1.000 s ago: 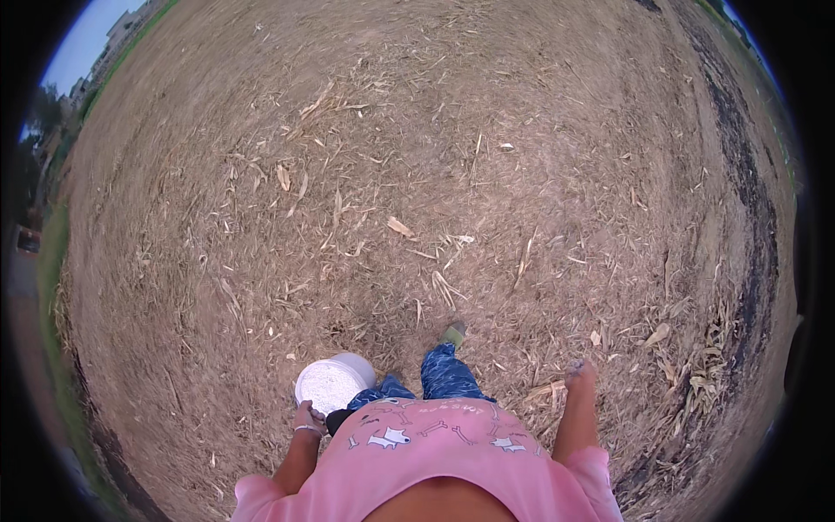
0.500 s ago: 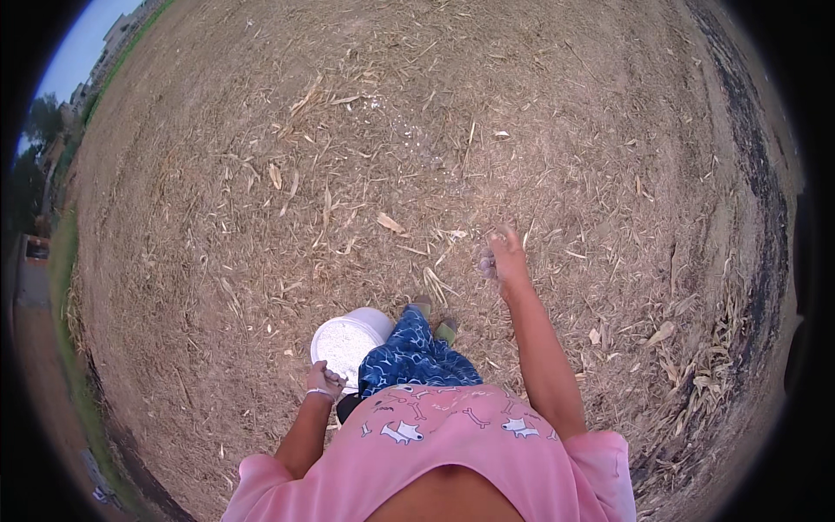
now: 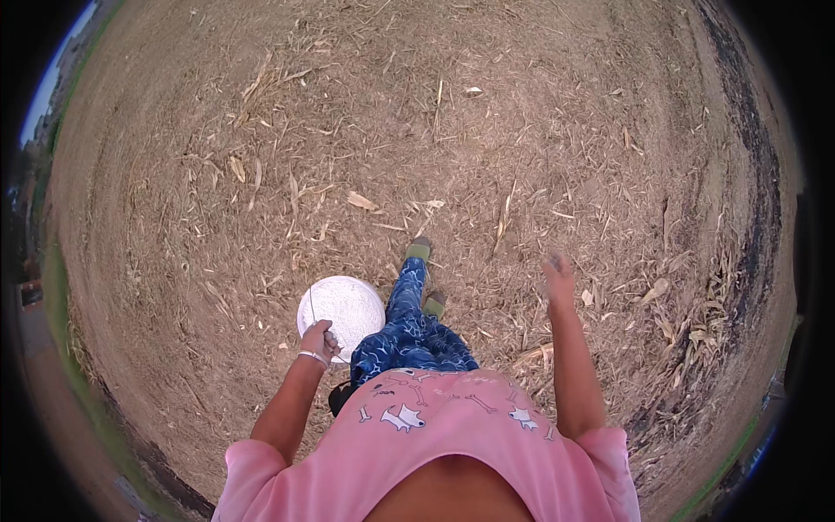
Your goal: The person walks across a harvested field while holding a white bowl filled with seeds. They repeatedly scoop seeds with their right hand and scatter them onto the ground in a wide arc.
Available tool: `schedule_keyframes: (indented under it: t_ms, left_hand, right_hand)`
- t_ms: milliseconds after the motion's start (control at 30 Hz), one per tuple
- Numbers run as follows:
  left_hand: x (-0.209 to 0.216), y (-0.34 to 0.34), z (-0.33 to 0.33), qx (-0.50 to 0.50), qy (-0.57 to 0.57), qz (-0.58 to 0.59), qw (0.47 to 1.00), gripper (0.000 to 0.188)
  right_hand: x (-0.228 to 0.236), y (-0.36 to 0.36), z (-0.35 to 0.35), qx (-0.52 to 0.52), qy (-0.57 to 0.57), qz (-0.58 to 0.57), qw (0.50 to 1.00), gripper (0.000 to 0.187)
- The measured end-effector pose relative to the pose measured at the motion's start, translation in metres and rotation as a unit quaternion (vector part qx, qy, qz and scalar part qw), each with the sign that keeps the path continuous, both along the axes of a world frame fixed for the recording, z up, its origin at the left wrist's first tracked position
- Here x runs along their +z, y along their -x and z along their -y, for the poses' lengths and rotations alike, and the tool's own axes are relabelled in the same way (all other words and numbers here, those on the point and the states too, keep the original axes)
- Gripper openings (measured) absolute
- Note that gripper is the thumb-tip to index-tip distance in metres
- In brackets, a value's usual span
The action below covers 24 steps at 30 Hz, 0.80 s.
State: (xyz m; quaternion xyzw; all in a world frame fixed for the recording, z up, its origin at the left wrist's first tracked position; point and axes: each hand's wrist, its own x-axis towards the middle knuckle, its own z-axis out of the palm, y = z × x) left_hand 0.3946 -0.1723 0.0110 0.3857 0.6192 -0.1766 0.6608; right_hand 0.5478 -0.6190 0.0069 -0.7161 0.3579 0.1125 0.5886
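Note:
My left hand (image 3: 322,341), with a white band at the wrist, grips the thin wire handle (image 3: 314,302) of a white bucket (image 3: 383,309). The bucket hangs beside my left leg, filled near its rim with white granular stuff (image 3: 352,306). Out to the right, above the ground, my right hand (image 3: 559,277) is held with its fingers stretched out and slightly blurred. Nothing shows in it.
Brown soil strewn with dry stalks and husks (image 3: 361,201) spreads all around. A thicker heap of dry leaves (image 3: 687,335) lies to the right, near a dark strip (image 3: 748,130). My left foot (image 3: 418,249) is ahead of the right.
My right hand has swung outward to the right and back toward me. My left foot has stepped forward. The bucket has swung more upright, and the ground has shifted in view.

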Motion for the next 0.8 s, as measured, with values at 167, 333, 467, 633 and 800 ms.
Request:
schedule_keyframes:
  t_ms: [167,333,467,633,800]
  left_hand:
    - [0.041,-0.049,0.018,-0.126,-0.020,0.002,0.992,0.016]
    - [0.081,-0.088,0.046,-0.221,-0.010,0.051,0.974,0.016]
    - [0.113,-0.117,0.081,-0.257,0.045,0.084,0.962,0.017]
    - [0.132,-0.153,0.124,-0.302,0.106,0.084,0.943,0.013]
    - [0.109,-0.168,0.145,-0.347,0.151,0.076,0.923,0.014]
  right_hand:
    - [0.019,-0.008,-0.138,0.381,0.083,0.233,0.891,0.040]
    - [0.011,0.021,-0.231,0.586,0.039,0.223,0.778,0.040]
    - [0.006,0.005,-0.233,0.600,0.195,0.148,0.761,0.050]
    - [-0.022,-0.005,-0.205,0.544,0.155,0.014,0.824,0.041]
    - [-0.096,0.016,-0.177,0.294,-0.120,-0.068,0.946,0.047]
